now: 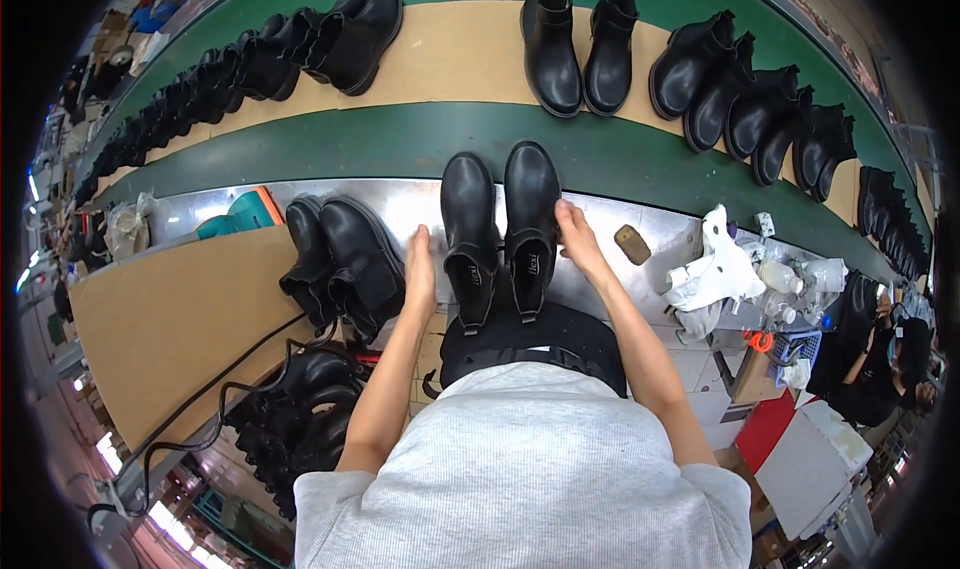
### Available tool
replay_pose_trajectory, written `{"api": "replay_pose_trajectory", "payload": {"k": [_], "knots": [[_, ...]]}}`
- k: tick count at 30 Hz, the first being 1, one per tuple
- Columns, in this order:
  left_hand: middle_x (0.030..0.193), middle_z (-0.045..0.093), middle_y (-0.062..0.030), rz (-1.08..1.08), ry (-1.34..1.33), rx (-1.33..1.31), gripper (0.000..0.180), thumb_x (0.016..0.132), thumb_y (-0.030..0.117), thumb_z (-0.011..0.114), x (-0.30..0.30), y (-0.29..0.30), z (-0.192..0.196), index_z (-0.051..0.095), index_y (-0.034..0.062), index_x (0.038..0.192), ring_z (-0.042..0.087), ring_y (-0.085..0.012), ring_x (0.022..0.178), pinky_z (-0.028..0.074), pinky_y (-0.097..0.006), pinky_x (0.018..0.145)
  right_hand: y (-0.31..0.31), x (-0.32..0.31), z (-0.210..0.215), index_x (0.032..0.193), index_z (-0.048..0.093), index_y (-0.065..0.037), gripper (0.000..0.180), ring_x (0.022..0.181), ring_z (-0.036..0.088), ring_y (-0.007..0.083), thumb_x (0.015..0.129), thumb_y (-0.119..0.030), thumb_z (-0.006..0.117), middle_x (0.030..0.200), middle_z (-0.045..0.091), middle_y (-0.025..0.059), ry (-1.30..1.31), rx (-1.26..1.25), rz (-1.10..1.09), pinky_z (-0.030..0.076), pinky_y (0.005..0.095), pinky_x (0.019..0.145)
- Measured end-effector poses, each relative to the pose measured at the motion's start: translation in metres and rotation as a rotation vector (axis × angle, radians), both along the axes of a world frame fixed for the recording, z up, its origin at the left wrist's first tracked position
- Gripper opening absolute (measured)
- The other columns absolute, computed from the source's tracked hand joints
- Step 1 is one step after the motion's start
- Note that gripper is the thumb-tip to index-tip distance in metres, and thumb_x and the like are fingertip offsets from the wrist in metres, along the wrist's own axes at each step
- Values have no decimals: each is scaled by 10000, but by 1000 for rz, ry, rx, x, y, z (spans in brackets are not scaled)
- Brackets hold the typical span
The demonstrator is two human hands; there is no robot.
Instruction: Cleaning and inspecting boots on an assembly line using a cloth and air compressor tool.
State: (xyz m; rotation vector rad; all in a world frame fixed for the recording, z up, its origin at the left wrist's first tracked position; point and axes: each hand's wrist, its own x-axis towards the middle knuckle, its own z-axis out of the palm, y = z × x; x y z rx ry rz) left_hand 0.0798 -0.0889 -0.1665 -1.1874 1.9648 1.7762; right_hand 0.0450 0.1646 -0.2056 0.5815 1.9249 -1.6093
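Two black ankle boots (468,204), side by side on the metal counter (405,204) before me, toes away. My left hand (421,272), open, just beside them; my right hand (580,237), loosely open, at their right side, contact unclear.

This looks like a shoe workshop or factory. Rows of similar black boots (552,64) line the long green tabletop (350,134) across the frame's top, and another person (872,394) shows at the right edge.
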Motion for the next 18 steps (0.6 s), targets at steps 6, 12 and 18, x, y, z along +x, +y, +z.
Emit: {"api": "replay_pose_trajectory", "payload": {"k": [6,12,18], "knots": [[1055,552,-64,-206,-92,406,918,843,732,189,-18,6,12,496,-40,1233,504,-147,884,328,-302,889,3,-3,0,1246,473,43,808,1184,454,286,794,-625,522,1214,529,182,-119,-379,-154,328,376,1017],[949,528,-33,-423,226,374,922,874,693,90,-29,39,106,487,-49,1250,472,-144,823,335,-302,858,24,-1,21,1067,596,-1,556,865,631,205,851,-510,539,983,646,118,-392,-999,-233,509,329,800],[1088,567,-77,-522,187,438,852,883,682,159,-43,31,60,485,-10,1259,517,-187,938,350,-318,902,31,13,54,1149,526,-18,475,864,534,99,913,-430,507,948,585,27,205,-242,-332,414,238,778]]}}
